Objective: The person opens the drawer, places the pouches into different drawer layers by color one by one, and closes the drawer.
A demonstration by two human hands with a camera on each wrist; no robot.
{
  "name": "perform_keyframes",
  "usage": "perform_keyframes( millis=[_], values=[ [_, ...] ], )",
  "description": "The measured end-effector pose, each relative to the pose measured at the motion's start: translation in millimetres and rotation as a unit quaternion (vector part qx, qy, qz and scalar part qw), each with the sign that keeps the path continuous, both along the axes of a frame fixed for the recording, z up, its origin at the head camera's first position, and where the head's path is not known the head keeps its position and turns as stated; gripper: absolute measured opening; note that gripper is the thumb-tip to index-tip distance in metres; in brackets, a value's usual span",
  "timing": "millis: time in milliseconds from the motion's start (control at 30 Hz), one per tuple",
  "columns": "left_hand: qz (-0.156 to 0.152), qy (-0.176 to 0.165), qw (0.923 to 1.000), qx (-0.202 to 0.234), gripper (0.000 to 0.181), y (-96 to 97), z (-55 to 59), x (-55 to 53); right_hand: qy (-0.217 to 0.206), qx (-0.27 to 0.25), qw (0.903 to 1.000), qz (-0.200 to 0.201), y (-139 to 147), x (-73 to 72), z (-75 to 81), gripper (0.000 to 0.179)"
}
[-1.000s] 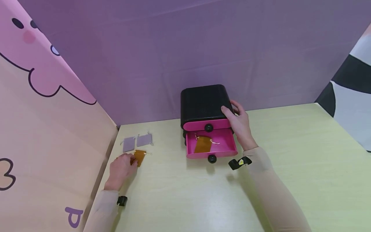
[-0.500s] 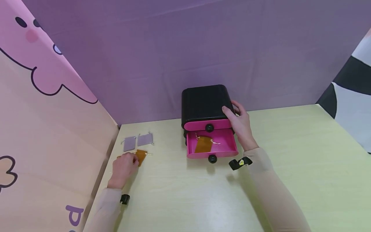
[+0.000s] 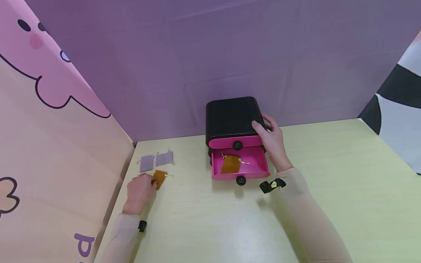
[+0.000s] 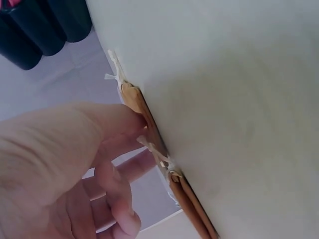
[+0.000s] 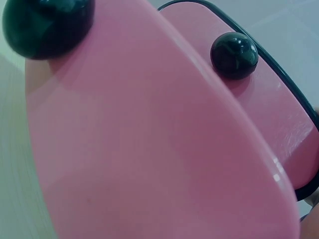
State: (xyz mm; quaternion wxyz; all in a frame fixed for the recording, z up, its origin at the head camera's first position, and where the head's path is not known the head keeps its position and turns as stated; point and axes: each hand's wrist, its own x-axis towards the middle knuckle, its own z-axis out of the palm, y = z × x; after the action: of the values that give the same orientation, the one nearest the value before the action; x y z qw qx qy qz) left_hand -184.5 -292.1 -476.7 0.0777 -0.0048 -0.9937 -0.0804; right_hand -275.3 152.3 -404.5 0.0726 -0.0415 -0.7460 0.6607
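My left hand (image 3: 140, 191) is low over the table at the left, its thumb and fingertips pinching the edge of a brown drawstring pouch (image 3: 160, 178). In the left wrist view, a second brown pouch (image 4: 192, 204) lies beside it, mostly hidden under the hand in the head view. My right hand (image 3: 274, 144) grips the right side of a black drawer box (image 3: 231, 117), thumb on top. Its lower pink drawer (image 3: 256, 168) is pulled out, with another brown pouch (image 3: 231, 164) lying inside. The upper drawer (image 3: 220, 142) is closed.
Two grey-purple drawstring pouches, a left one (image 3: 146, 163) and a right one (image 3: 164, 158), lie just beyond the left hand. A purple backdrop (image 3: 164, 91) stands behind the table (image 3: 204, 226). A printed panel (image 3: 65, 164) borders the left side.
My left hand has shifted slightly to the right and stays at the brown pouch. My right hand and the drawer box look the same.
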Motion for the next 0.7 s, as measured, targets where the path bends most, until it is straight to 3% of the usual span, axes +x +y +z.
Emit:
perform_keyframes(
  millis=[433, 700],
  values=[
    [-0.005, 0.031, 0.9991, -0.027, 0.022, 4.6, -0.5, 1.4, -0.001, 0.001, 1.0, -0.001, 0, -0.5, 0.0, 0.074],
    [-0.018, 0.046, 0.9987, -0.009, 0.01, 19.5, 3.1, 6.0, 0.001, 0.001, 1.0, 0.0, 0, -1.0, -1.0, 0.074]
  ],
)
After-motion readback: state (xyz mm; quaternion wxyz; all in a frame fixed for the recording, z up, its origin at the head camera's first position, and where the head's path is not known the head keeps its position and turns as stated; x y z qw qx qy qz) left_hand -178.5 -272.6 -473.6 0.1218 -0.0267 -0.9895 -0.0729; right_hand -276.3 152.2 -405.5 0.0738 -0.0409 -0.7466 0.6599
